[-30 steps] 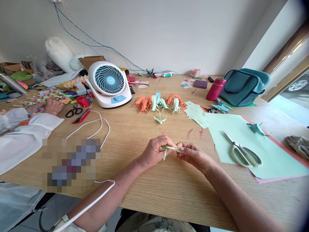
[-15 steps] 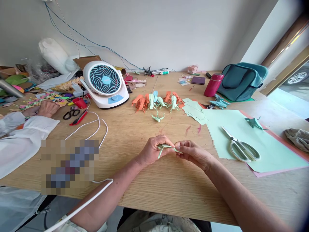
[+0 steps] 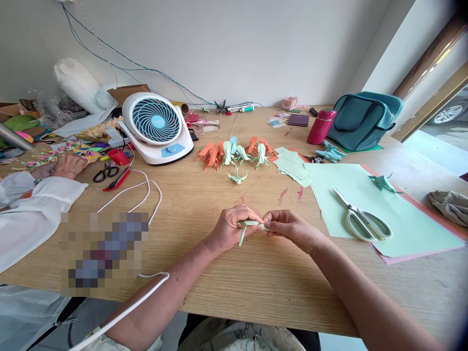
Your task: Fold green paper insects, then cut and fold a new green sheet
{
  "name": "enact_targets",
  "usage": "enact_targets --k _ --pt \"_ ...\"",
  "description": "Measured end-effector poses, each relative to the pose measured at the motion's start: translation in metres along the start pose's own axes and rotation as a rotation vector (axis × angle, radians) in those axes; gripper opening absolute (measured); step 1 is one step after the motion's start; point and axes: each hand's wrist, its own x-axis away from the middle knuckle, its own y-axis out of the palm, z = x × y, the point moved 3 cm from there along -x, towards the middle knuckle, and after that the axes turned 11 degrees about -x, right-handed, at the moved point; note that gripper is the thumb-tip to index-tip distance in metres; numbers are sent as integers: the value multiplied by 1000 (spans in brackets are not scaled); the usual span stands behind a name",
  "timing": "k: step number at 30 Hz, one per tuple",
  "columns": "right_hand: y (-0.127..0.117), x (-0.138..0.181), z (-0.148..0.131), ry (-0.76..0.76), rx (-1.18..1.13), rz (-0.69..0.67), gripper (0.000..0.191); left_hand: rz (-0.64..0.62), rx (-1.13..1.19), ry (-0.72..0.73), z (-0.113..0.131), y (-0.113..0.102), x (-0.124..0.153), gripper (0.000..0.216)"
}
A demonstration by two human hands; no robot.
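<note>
Between my two hands is a pale green folded paper figure, held just above the table. My left hand is closed around its body, with one narrow strip hanging down below the fingers. My right hand pinches the other end of the paper between thumb and fingertips; the pinched tip is mostly hidden. Farther back stands a row of orange folded figures and light green folded figures. One small green figure lies in front of that row.
White-handled scissors lie on large green sheets at the right. Small green cut sheets lie behind. A fan, a white cable and a co-worker's hand are left. A pink bottle stands near a teal bag.
The paper's hanging strip now points more steeply down, and less of the tip shows at my right fingers. The whole view has shifted slightly.
</note>
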Motion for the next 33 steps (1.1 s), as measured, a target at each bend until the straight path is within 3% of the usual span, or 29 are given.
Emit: enact_targets --k 16,27,33 --pt "-5 0 0 38 -10 -20 34 -70 64 43 0 -2 -3 16" --pt "-6 0 2 101 -29 -35 34 -88 -122 149 2 -3 -3 15" --pt "-7 0 2 105 -23 -43 33 -83 -98 162 3 -3 -4 17"
